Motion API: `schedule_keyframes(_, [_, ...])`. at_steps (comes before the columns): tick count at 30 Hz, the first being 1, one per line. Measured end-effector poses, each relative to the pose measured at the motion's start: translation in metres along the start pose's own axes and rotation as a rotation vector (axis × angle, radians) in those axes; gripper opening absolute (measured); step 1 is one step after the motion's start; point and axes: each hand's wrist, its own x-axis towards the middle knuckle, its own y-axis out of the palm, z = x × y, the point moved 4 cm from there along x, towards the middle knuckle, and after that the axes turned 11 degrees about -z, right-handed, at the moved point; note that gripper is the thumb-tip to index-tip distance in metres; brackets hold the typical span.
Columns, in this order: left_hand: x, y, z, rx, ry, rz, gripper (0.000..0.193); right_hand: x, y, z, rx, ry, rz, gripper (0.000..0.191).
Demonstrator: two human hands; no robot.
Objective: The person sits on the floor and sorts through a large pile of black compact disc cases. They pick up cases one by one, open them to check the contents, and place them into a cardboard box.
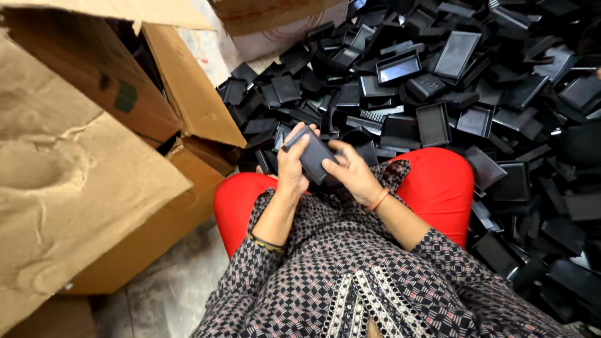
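Head view, both hands gripping black tray, over lap

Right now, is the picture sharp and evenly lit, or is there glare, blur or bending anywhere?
Head view: the hands, left hand and right hand, and the black case they hold look fairly sharp; some trays in the black pile shine with pale glare; the inside of the cardboard box lies in deep shadow; the box edges bow near the frame's left, a wide-lens distortion.

A heap of black plastic trays blocks the far and right side, an open cardboard box walls the left, and bare floor lies near left.
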Motion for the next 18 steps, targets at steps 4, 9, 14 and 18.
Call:
schedule_keyframes(4, [-0.004, -0.003, 0.002, 0.056, 0.025, 0.057, 0.056, 0.008, -0.01, -0.009, 0.082, 0.214, -0.005, 0.036])
schedule_keyframes(9, [-0.004, -0.044, 0.006, 0.381, -0.099, 0.066, 0.036, 0.011, -0.034, 0.005, -0.294, 0.11, 0.091, 0.04])
schedule_keyframes(14, [-0.013, -0.089, 0.008, 0.874, 0.08, -0.028, 0.036, -0.026, -0.032, -0.022, -0.357, 0.199, 0.159, 0.044])
schedule_keyframes(18, [-0.024, -0.115, 0.019, 0.957, 0.133, -0.104, 0.039, -0.04, -0.01, -0.039, -0.198, 0.483, 0.165, 0.042])
